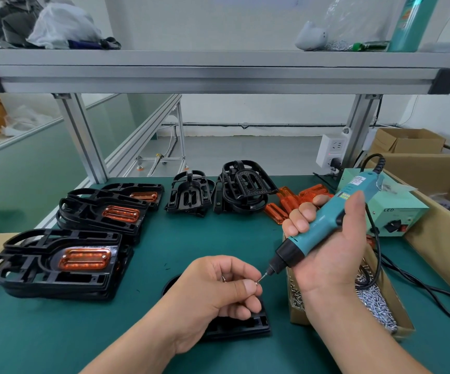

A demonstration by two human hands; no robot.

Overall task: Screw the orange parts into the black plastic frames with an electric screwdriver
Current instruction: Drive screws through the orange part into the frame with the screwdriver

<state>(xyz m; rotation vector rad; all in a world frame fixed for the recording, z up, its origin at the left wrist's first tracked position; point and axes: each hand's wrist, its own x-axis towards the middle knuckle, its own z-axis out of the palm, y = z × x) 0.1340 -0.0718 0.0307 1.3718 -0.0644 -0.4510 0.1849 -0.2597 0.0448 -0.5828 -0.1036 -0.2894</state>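
Observation:
My right hand (329, 238) grips a teal electric screwdriver (326, 220), tilted with its tip pointing down-left. My left hand (218, 290) pinches a small screw (258, 281) between thumb and forefinger, right at the bit's tip. Under my left hand lies a black plastic frame (242, 326), mostly hidden. On the left, stacks of black frames with orange parts fitted (83, 259) (121, 213) rest on the green mat. Loose orange parts (290, 203) lie behind the screwdriver, next to bare black frames (245, 187).
A cardboard box of screws (375, 303) sits under my right wrist. The screwdriver's pale green power unit (396, 209) and its black cable (418, 282) are on the right, beside a large cardboard box (445, 190). Aluminium shelf posts (83, 139) stand at the back.

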